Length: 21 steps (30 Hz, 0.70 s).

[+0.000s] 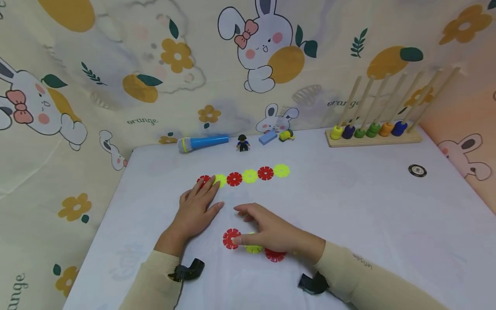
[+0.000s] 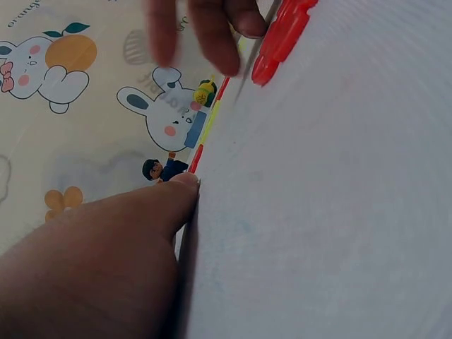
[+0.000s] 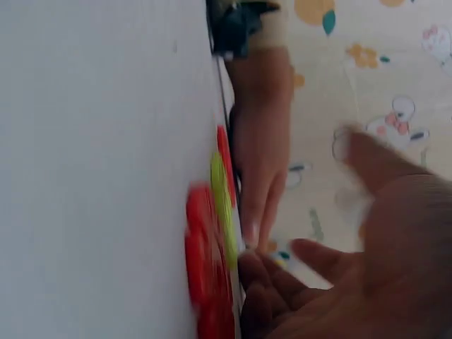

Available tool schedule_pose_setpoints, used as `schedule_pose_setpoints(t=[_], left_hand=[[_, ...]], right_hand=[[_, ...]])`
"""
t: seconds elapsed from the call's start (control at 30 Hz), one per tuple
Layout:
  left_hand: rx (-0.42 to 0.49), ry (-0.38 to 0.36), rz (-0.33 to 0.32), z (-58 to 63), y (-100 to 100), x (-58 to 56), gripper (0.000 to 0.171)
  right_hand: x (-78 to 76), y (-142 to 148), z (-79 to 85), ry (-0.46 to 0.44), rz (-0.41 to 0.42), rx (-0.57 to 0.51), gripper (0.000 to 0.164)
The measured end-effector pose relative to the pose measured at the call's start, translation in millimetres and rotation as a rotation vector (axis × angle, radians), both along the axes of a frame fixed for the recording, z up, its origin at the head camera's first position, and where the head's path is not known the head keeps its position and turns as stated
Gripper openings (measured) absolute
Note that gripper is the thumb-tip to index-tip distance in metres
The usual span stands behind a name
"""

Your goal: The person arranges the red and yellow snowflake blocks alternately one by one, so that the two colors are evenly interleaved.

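- Head: The far row of discs [image 1: 249, 176], red alternating with yellow, appears complete; the near row [image 1: 232, 233], perhaps unfinished. The left hand [image 1: 194, 213] rests, fingers extended, on the far row's left end.
- Left wrist: A red disc [image 2: 282, 42] lies beside the right hand [image 2: 214, 35].
- Right wrist: The right hand's thumb and fingers stand apart, gripping nothing visible.

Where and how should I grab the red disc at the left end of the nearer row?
Probably pinch that red disc by its notched rim, coming from its left: it lies flat, so the thin edge offers the best hold, and the yellow disc sits close on its right.
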<state>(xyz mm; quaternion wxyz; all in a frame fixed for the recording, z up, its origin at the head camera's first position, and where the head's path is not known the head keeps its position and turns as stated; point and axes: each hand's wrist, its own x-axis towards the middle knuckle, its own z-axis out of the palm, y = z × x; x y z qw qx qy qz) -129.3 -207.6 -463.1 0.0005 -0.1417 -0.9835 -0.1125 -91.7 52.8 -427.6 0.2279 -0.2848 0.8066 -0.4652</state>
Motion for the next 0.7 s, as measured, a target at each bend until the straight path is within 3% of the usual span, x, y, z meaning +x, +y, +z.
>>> schedule_pose_setpoints(t=[0.07,0.17,0.3,0.4,0.57,0.7], left_hand=[[0.0,0.006,-0.002,-0.1,0,-0.3,0.075],[0.004,0.008,-0.006,-0.1,0,-0.5,0.075],[0.009,0.002,-0.005,-0.3,-2,-0.1,0.076],[0.013,0.003,-0.006,-0.7,-3,0.2,0.075],[0.01,0.007,-0.003,-1.8,-4,0.2,0.074],[0.024,0.007,-0.006,-1.5,-1,-0.4,0.073]], right_hand=[[4.1,-7,-2.3,0.13,0.012,0.124,0.078],[9.5,-15,-5.3,0.322,0.011,0.259,0.068],[14.7,-24,-6.7,0.433,-0.006,0.283,0.05],[14.9,-26,-5.5,0.369,-0.007,0.23,0.038],[9.1,-20,-3.5,0.156,-0.011,0.065,0.024],[-5.6,-1,1.3,0.048,-0.092,-0.037,0.022]])
